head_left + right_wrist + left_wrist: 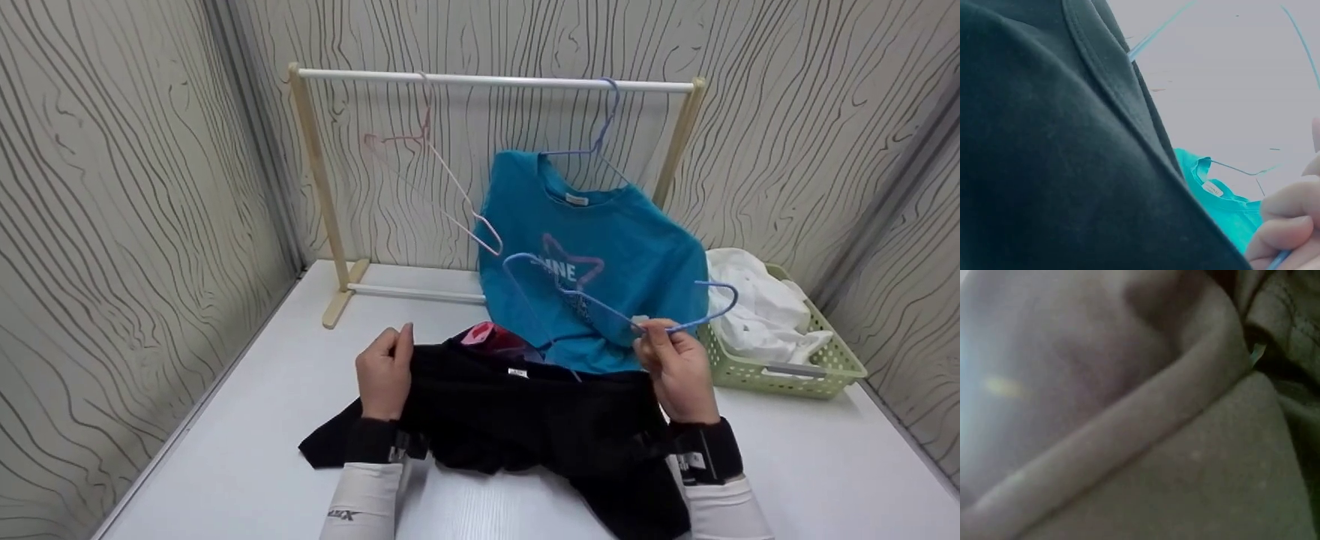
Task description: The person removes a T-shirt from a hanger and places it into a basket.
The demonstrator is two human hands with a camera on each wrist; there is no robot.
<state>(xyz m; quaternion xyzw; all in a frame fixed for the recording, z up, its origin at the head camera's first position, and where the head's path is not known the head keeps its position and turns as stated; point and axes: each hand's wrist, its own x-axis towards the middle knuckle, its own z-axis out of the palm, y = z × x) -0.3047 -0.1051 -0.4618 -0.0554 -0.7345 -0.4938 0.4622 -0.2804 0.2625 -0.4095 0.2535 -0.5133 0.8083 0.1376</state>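
Note:
A black T-shirt is held up by its neck side, a small white label at the collar. My left hand grips its left end, thumb up. My right hand pinches a blue wire hanger near the base of its hook, beside the shirt's right end. Part of the hanger's wire runs down into the collar opening, where a patch of red and purple print shows. In the right wrist view, curled fingers hold the blue wire next to the black cloth. Close, blurred cloth fills the left wrist view.
Behind stands a rack with a white rail and wooden legs. A pink hanger and a teal T-shirt on a blue hanger hang from it. To the right, a green basket holds white cloth on the white table.

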